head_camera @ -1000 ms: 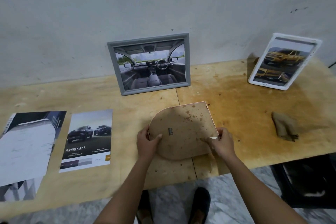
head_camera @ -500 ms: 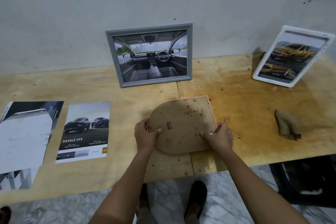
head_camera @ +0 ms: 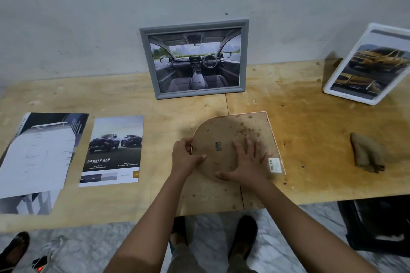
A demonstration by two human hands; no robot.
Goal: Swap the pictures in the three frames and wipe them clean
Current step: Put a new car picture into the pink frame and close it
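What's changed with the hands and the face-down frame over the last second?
The right hand let go of the face-down frame at its right edge and moved inward; it now lies flat on its back, fingers spread. That uncovered a barcode sticker. The left hand still grips the left edge. The frame itself, grey frame, white frame, cloth and loose prints stayed put.

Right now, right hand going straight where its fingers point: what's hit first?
Past the face-down frame's backing board under it, probably the grey picture frame leaning at the wall; depth is unclear.
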